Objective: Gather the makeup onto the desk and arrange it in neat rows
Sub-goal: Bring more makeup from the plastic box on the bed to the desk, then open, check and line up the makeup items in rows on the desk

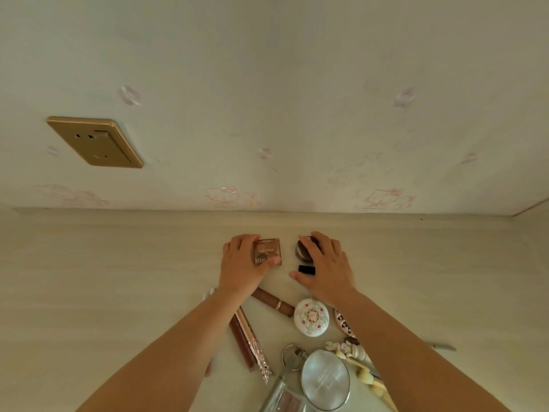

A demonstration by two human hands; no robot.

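Observation:
On the pale desk [118,278] my left hand [243,263] grips a small square eyeshadow palette [269,249] between thumb and fingers. My right hand [325,269] lies over a round dark jar [303,248], fingers curved on its top. A small black stick [306,269] sits just under that hand's thumb side. Closer to me lie a brown lipstick tube [274,302], a white floral compact [311,316], a patterned compact [344,324] half under my right forearm, two lip gloss tubes [245,340] and a silver round compact [325,379].
The desk ends at a wall with faint cartoon-cat wallpaper [225,196]; a gold socket plate [95,142] is on the wall at left. A keyring with white charms [350,350], a clear case [282,396] and a thin pencil tip [442,347] lie near the front.

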